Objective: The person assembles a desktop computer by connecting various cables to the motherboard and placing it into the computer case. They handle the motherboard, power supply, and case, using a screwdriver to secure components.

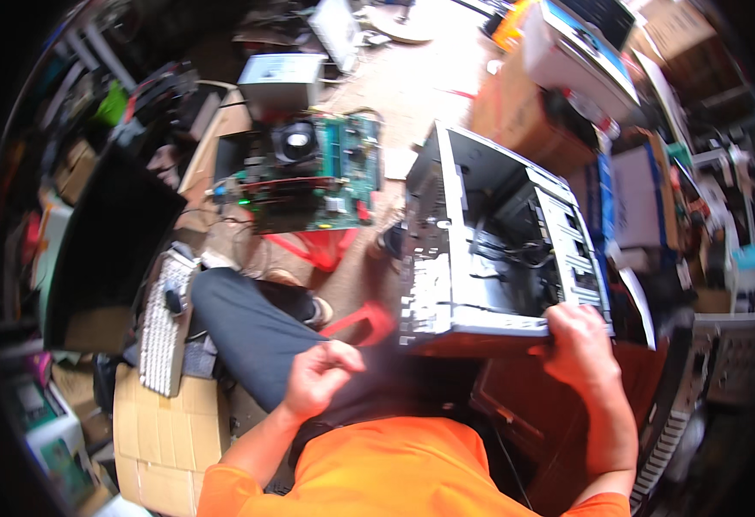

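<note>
An open computer case (506, 250) of bare metal and black stands in front of me on the right, with dark cables inside its frame. My right hand (580, 345) is closed around its near edge, close to the right corner. Over my lap, apart from the case, my left hand (317, 377) is closed with its fingers curled in. Whatever it may hold is hidden or too small to make out. Farther off on the left lies a green motherboard (338, 202) with a round black fan cooler (295, 140) and a small green light glowing at its side.
A grey metal box (281, 76) sits behind the board, and a red plastic stool (317, 250) shows below it. To my left are a dark monitor (110, 250), a white keyboard (166, 323) with a mouse (173, 302), and a cardboard box (170, 431). Cartons (519, 112) crowd the far right.
</note>
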